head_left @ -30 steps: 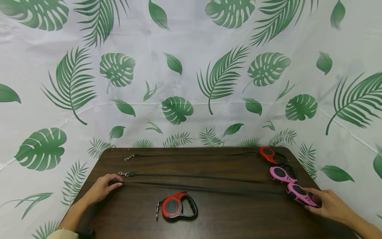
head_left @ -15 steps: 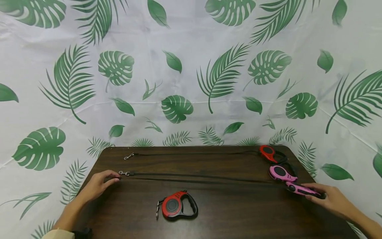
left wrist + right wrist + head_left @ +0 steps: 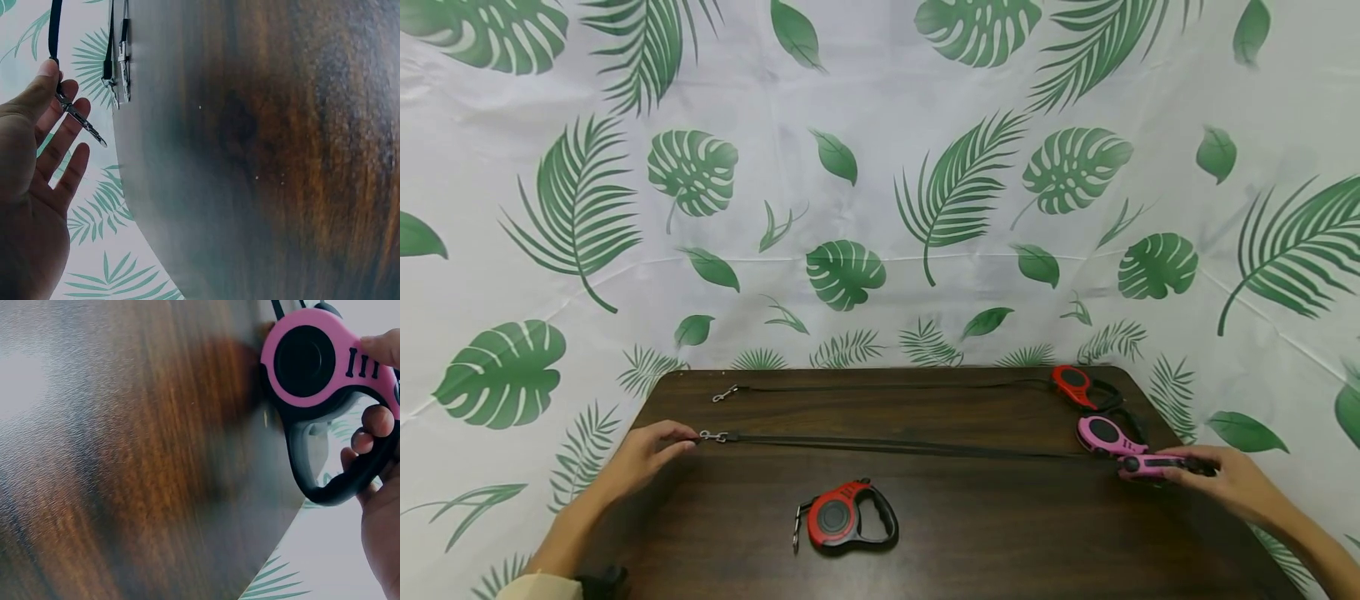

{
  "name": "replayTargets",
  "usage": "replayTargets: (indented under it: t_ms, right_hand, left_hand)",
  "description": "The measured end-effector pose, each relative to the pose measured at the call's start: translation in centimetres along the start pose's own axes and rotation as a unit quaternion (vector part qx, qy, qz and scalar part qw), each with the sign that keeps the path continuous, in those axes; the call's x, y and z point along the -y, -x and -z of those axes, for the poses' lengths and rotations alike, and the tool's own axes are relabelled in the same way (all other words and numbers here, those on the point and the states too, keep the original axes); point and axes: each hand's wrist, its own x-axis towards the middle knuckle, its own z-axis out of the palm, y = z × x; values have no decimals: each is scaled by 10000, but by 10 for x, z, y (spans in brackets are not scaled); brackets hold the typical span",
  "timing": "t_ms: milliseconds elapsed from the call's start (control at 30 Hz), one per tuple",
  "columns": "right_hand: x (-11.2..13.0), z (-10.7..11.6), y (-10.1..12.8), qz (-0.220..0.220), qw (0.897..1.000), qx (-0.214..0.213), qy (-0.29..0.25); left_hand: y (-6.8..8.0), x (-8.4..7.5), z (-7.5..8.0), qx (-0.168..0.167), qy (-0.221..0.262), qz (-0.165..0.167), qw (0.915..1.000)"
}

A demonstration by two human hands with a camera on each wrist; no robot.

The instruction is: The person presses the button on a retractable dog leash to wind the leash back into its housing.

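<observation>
My right hand [image 3: 1232, 482] grips the handle of a pink and black retractable dog leash [image 3: 304, 360] at the table's right side, fingers curled through the loop. In the head view it is tilted edge-on, overlapping a second pink leash [image 3: 1103, 432]. Its black strap stretches across to my left hand [image 3: 651, 454], which pinches the strap end between thumb and forefinger. From that pinch a metal clip [image 3: 81, 119] hangs across the other, loosely spread fingers. In the head view the pinch meets the clip [image 3: 711, 436] of the second pink leash.
A red leash [image 3: 1072, 382] lies at the far right, its strap drawn out leftward to a clip [image 3: 726, 394]. Another red leash [image 3: 832, 517], wound in, lies at the front middle of the dark wooden table [image 3: 970, 542]. Leaf-print cloth [image 3: 865, 200] hangs behind.
Both hands have moved away from the front edge, bringing the held strap close alongside the second pink leash's strap. The held leash has turned from lying flat to edge-on.
</observation>
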Motion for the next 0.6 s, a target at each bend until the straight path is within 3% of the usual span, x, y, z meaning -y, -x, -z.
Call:
replayTargets:
  t_ms: [233, 400, 600]
  right_hand:
    - [-1, -1, -8, 313, 9982, -67, -505]
    - [-1, 4, -12, -39, 9975, 299, -642]
    - [-2, 14, -19, -260, 9896, 689, -1237]
  left_hand:
    - [-1, 1, 5, -118, 50, -222, 9997]
    - [-2, 1, 9, -297, -93, -458, 9985]
    - [-3, 3, 13, -304, -138, -602, 9976]
